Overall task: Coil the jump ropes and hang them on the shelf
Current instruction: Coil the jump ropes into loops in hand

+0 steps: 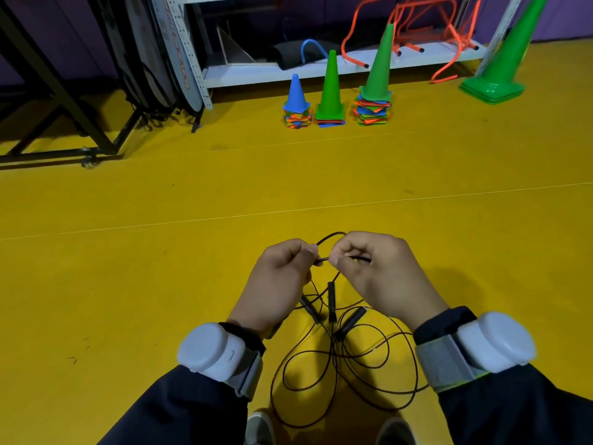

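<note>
A thin black jump rope [349, 367] hangs between my hands and spreads in loose loops over the yellow floor near my feet. My left hand [279, 277] and my right hand [378, 271] are close together at chest height, each pinching the cord. A small loop [330, 236] of cord arches between their fingertips. Three black handles [331, 301] dangle below my hands, above the tangle. The white metal shelf [321, 70] stands at the far wall.
In front of the shelf stand a blue cone [296, 93] and two green cones [331, 86] on stacks of flat markers. A large green cone [503, 56] is at the right. Orange hurdles [417, 30] lie on the shelf. A black wheeled rack [64, 123] stands at the left.
</note>
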Available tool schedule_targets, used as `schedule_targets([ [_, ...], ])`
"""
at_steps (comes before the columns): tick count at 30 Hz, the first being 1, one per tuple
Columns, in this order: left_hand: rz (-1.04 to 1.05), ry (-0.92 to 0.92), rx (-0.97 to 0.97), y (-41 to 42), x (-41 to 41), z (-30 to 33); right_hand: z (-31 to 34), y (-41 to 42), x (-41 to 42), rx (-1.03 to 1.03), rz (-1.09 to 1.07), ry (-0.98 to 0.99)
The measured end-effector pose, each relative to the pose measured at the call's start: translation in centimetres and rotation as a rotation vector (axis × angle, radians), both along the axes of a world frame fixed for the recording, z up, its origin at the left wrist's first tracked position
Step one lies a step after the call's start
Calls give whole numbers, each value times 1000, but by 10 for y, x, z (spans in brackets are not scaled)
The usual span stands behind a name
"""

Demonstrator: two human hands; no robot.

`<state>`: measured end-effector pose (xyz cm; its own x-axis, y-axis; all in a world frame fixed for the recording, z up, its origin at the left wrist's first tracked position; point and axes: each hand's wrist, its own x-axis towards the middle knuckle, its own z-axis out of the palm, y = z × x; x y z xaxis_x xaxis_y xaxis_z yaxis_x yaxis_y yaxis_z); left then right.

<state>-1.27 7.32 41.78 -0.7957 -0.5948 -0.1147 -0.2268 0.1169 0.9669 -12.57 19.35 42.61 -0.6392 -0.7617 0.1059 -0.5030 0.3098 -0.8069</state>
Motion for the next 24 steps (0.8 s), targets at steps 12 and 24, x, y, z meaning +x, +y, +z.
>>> schedule_targets([
  [12, 115, 26, -67, -10, 3, 2, -2, 9, -14, -4, -50, -33],
  [24, -44, -26, -103, -7, 3, 5, -2, -2, 2, -32, 19, -3],
])
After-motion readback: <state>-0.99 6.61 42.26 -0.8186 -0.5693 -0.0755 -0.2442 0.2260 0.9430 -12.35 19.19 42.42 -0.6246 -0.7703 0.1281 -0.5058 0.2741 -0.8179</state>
